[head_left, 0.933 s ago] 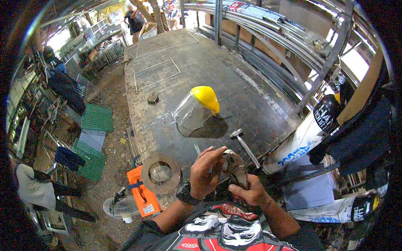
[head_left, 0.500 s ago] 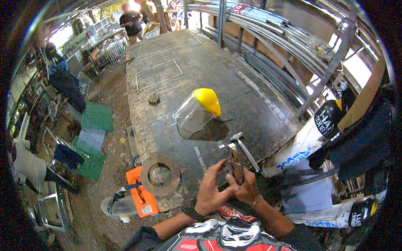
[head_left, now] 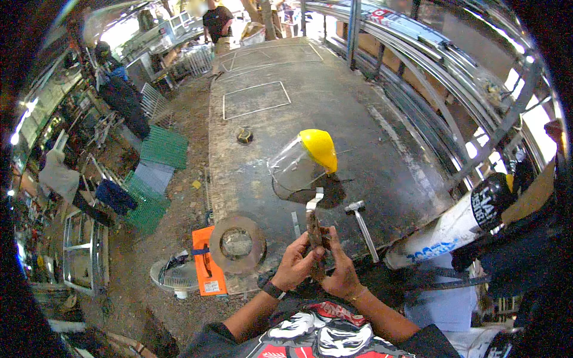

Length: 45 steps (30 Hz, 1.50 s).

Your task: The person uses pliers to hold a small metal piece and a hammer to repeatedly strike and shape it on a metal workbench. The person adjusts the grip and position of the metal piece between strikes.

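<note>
In front of my body, near the table's front edge, both hands are closed around a rusty brown metal piece (head_left: 314,230), held upright. From its top sticks out a bent, shiny flat metal strip (head_left: 314,200). My left hand (head_left: 293,264) grips it from the left, thumb pressed against it. My right hand (head_left: 340,271) wraps it from the right; its lower end is partly hidden by the fingers. A hammer (head_left: 364,232) lies just right of my hands. Another flat metal strip (head_left: 295,222) lies behind my left hand.
A yellow face shield (head_left: 319,150) with clear visor sits mid-table (head_left: 370,161). A tape measure (head_left: 245,136), a ring-shaped metal disc (head_left: 216,262) and an orange case (head_left: 206,280) lie along the left side. A white gas cylinder (head_left: 441,232) leans at the right. A person (head_left: 218,24) stands beyond.
My left hand has closed on the rusty metal piece, after being spread beside it. The piece now stands more upright, farther left of the hammer. The whole view has shifted with my head.
</note>
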Each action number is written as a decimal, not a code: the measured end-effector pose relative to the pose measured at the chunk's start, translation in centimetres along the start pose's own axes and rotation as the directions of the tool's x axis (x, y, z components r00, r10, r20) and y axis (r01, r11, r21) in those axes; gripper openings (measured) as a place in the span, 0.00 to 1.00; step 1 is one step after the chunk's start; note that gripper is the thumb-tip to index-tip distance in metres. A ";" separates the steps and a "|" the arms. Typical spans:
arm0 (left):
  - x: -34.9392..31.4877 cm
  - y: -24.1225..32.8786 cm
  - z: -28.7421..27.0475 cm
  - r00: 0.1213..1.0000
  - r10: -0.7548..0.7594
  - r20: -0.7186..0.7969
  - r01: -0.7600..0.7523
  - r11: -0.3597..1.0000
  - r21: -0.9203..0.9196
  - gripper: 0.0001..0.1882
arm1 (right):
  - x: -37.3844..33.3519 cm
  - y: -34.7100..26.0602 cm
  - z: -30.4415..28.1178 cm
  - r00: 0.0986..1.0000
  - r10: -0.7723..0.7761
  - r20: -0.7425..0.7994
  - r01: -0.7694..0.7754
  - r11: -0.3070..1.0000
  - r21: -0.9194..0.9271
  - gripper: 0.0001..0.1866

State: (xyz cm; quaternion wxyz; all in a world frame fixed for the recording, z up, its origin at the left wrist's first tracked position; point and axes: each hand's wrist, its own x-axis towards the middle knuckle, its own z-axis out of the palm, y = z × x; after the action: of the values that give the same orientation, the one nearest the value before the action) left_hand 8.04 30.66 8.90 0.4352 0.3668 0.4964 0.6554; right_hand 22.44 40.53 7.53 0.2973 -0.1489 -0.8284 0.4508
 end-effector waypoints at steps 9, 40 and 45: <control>1.0 -1.2 1.6 0.871 -0.038 -0.490 -0.029 0.991 -0.128 0.15 | -0.4 19.4 -8.3 0.925 0.351 -0.142 -0.370 0.757 -0.538 0.34; -2.6 -0.8 2.4 0.691 0.016 -0.722 0.106 0.987 0.124 0.11 | 6.6 -0.3 -15.8 0.902 0.319 0.291 -0.379 0.909 0.177 0.33; -3.3 -0.3 2.0 0.715 -0.085 -0.694 0.160 0.986 0.044 0.11 | 10.2 -4.1 -14.1 0.880 -0.315 0.356 0.350 0.936 -0.036 0.31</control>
State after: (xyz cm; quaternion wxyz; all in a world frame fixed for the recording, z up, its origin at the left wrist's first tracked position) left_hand 11.04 28.30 8.92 0.2427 0.0847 0.6780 0.6886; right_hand 23.47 52.83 20.47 0.2126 0.0621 -0.9021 0.3704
